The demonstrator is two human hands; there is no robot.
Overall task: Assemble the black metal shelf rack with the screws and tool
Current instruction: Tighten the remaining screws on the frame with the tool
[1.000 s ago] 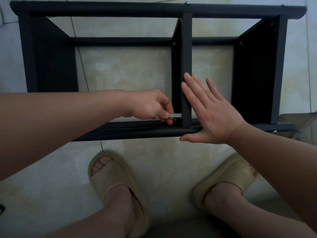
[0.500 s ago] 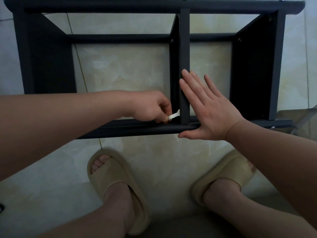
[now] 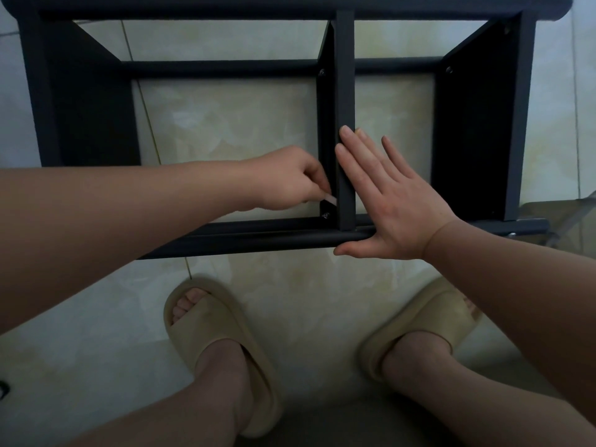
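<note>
Head view: a pale tool (image 3: 330, 199) is being pinched by the left hand (image 3: 287, 179), the rack upright (image 3: 345, 75) beside it being pressed by the flat, straight-fingered right hand (image 3: 393, 201).

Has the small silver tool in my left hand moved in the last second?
Yes: the small silver tool has lifted away from the screw at the black middle divider's foot.
</note>
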